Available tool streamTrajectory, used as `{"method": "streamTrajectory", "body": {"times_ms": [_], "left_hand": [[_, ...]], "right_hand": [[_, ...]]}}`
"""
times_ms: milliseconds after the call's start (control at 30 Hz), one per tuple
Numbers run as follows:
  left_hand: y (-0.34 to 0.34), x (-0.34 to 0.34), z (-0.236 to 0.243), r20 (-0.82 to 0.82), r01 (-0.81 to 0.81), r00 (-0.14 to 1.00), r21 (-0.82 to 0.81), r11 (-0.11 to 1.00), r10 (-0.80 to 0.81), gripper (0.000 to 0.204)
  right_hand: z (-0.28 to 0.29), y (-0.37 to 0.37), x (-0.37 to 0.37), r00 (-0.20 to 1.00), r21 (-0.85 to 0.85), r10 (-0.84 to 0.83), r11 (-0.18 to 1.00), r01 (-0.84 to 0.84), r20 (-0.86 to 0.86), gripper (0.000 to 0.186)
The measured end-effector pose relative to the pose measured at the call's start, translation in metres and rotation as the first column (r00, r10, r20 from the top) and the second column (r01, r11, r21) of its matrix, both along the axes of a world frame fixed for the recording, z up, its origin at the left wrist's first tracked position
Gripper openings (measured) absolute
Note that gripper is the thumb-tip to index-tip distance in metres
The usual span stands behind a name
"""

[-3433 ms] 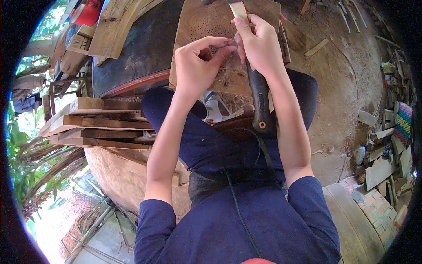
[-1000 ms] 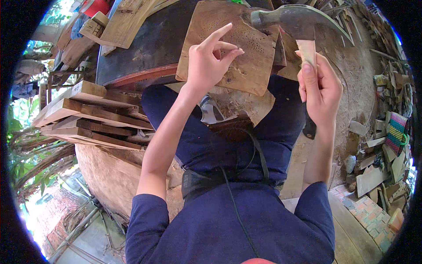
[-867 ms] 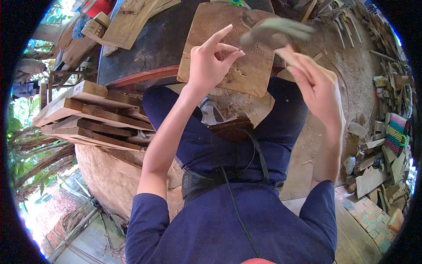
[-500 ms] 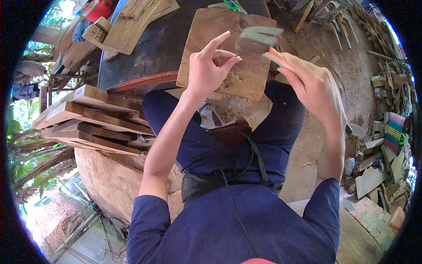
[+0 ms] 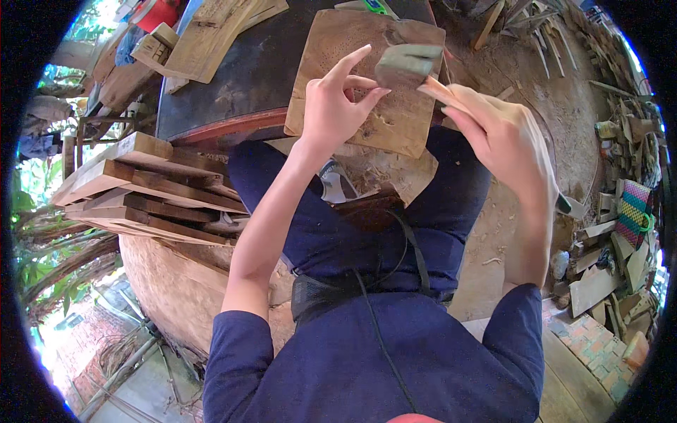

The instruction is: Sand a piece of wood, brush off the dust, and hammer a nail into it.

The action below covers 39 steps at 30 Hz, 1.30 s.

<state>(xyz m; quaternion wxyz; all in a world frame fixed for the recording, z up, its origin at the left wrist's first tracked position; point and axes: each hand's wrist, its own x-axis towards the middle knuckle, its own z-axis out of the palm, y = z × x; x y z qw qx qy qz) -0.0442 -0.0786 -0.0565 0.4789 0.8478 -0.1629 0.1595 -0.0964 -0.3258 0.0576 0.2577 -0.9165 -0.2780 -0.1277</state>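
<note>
My right hand (image 5: 502, 134) grips the light wooden handle of a hammer (image 5: 407, 65). Its grey, claw-like metal head is raised above a square wooden board (image 5: 390, 132) and slightly blurred. Left of the head, my left hand (image 5: 334, 107) hovers over the same board. Its thumb and middle finger come together in a pinch while the index finger points up and away. Whatever lies between those fingertips is too small to make out or hidden by the hammer head. Many tiny holes dot the board's surface, which rests partly on a dark table in front of my knees.
The dark table (image 5: 226, 92) carries wooden planks (image 5: 211, 42) and a green-handled item (image 5: 374, 6). Stacked timber (image 5: 141, 173) stands beside my left leg. Along the right lie wood scraps (image 5: 592, 290) and a woven multicoloured bag (image 5: 635, 204). A red container (image 5: 156, 14) sits at the far left.
The hammer head has shifted slightly left and down, closer to my left fingertips. My left hand stays almost still with the same pinch.
</note>
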Motion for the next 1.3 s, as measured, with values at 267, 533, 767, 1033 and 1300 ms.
{"method": "streamTrajectory", "body": {"times_ms": [267,533,767,1033,1300], "left_hand": [[0.002,-0.002,0.000,-0.036,-0.013,0.999,0.016,1.000,0.013,0.065],[-0.001,-0.007,0.000,-0.040,0.011,0.999,0.072,0.997,-0.009,0.070],[0.003,-0.003,0.002,-0.088,0.019,0.996,0.075,0.997,-0.013,0.075],[0.001,-0.001,0.002,-0.082,0.031,0.996,0.036,0.999,-0.028,0.082],[0.003,0.000,-0.001,-0.097,0.042,0.994,0.018,0.999,-0.040,0.086]], "right_hand": [[-0.014,0.007,0.005,0.994,-0.014,0.104,0.994,-0.104,0.013,0.028],[-0.002,-0.005,-0.002,0.998,0.119,-0.060,0.991,0.061,-0.011,0.022],[0.009,-0.006,0.004,0.995,0.114,-0.092,0.990,0.088,0.028,0.028],[0.001,-0.009,0.001,0.992,0.148,-0.111,0.982,0.120,-0.067,0.029],[0.000,-0.005,0.008,1.000,0.062,-0.017,0.998,0.017,-0.002,0.032]]}}
